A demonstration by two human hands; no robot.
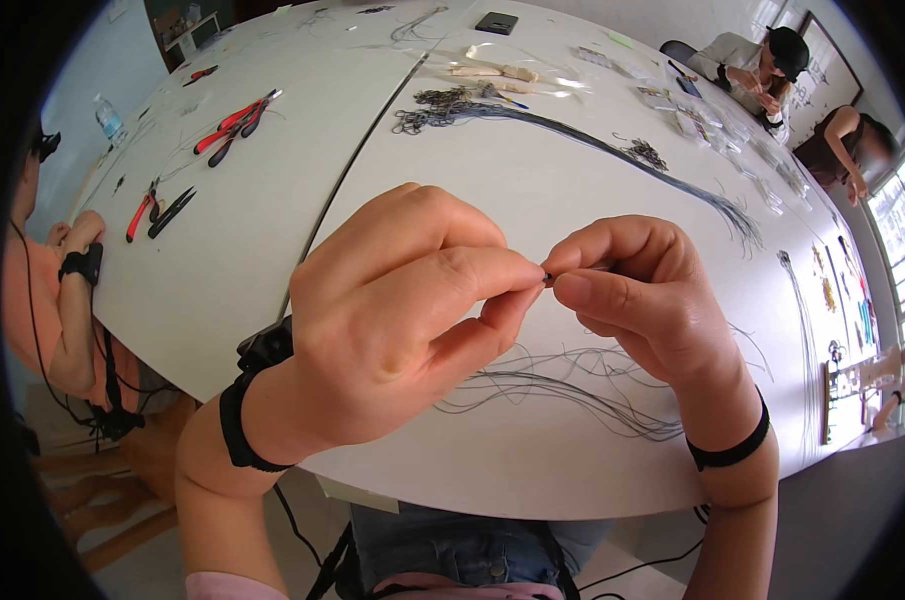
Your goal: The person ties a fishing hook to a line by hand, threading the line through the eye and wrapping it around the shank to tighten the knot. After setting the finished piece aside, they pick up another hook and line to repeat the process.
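My left hand [413, 290] is closed in a pinch, thumb and forefinger pressed together. Facing it, my right hand [638, 290] pinches as well, its fingertips almost touching the left ones. Between the fingertips shows a tiny dark piece [548, 278], too small to name; most of it is hidden by the fingers. Below both hands, a loose bundle of thin dark cords [583, 398] lies on the white table [513, 480]. Beyond them stretches a longer bundle of dark cords [593, 150], knotted and tangled at its left end.
Red-handled pliers [238, 128] lie at the left, with more pliers [143, 215] and black tweezers [173, 212] nearer. Clear plastic bags [713, 130] and a small dark tangle [645, 153] are on the right. A person [53, 290] sits at left; two others [758, 75] are at far right.
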